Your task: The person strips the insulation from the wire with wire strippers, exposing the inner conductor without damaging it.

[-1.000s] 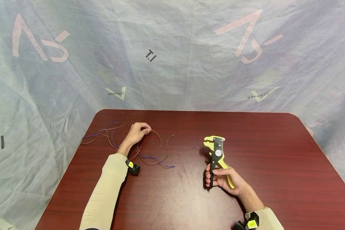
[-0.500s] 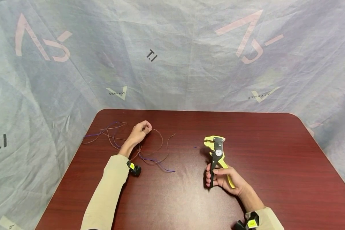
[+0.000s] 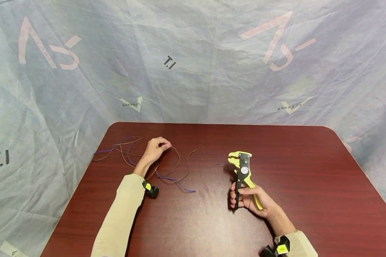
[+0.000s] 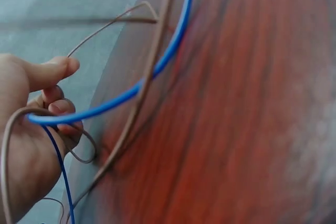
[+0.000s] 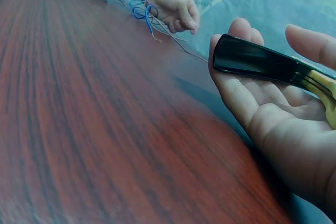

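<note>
My left hand (image 3: 154, 150) pinches a thin brown wire (image 3: 179, 159) between thumb and forefinger at the back left of the table. From the fingertips the wire arcs to the right and down into a loose tangle. In the left wrist view, a blue wire (image 4: 118, 99) and more brown wire cross in front of the palm. A yellow and black wire stripper (image 3: 244, 170) lies in my right hand (image 3: 258, 201), head pointing away from me. Fingers curl around its black handle (image 5: 257, 60), and the handles are spread apart.
More brown and blue wires (image 3: 112, 147) trail to the table's left edge. Blue wire ends (image 3: 188, 190) with a bare tip lie nearer the middle. A short blue scrap (image 3: 218, 164) rests left of the stripper's head. Grey printed cloth (image 3: 193, 71) hangs behind the dark red table (image 3: 308, 171).
My left hand has shifted slightly right, still pinching the brown wire, whose loop changed shape. The blue wire ends have slid slightly toward me. The right hand and wire stripper stay put.
</note>
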`<state>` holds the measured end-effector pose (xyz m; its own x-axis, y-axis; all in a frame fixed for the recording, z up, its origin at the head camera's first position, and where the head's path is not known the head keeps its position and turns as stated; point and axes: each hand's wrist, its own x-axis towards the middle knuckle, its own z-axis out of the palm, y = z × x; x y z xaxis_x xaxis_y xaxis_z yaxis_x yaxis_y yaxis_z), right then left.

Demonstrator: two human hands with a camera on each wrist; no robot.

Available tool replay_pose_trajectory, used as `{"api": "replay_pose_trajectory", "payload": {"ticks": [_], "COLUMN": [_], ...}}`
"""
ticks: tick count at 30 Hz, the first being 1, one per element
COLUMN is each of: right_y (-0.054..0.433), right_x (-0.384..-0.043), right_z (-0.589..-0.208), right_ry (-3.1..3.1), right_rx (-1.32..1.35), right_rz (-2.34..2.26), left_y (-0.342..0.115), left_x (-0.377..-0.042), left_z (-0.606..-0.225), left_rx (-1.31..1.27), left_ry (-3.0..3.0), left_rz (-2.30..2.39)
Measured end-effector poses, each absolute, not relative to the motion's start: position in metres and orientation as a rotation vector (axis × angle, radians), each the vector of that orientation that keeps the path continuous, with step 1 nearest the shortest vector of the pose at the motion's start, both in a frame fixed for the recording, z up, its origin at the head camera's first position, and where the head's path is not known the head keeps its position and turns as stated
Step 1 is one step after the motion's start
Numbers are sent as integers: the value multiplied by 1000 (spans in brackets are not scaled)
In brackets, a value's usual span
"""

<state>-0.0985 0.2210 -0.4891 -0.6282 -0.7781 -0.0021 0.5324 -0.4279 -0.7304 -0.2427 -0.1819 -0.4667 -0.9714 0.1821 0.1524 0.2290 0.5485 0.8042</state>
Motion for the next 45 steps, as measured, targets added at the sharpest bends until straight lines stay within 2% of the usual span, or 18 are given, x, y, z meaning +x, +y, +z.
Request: {"api": "replay_pose_trajectory", "payload": {"ticks": [9, 19, 28, 45], "right_y": [221, 221, 221, 220], "right_x": [-98, -97, -98, -99], "right_z": [-488, -487, -488, -485], "right_ry": [914, 907, 904, 907], "right_rx": [-415, -397, -414, -409], "right_rz": [-2097, -2096, -2092, -2122], "left_y": [-181, -174, -169, -178], "left_x": [-242, -240, -239, -235], "left_z": [-466, -459, -459, -464], "left_rx": [-374, -592, -676, -658], "left_ry": [-2712, -2743, -2757, -2765], "left_rz": [-1354, -1154, -960, -1212]}}
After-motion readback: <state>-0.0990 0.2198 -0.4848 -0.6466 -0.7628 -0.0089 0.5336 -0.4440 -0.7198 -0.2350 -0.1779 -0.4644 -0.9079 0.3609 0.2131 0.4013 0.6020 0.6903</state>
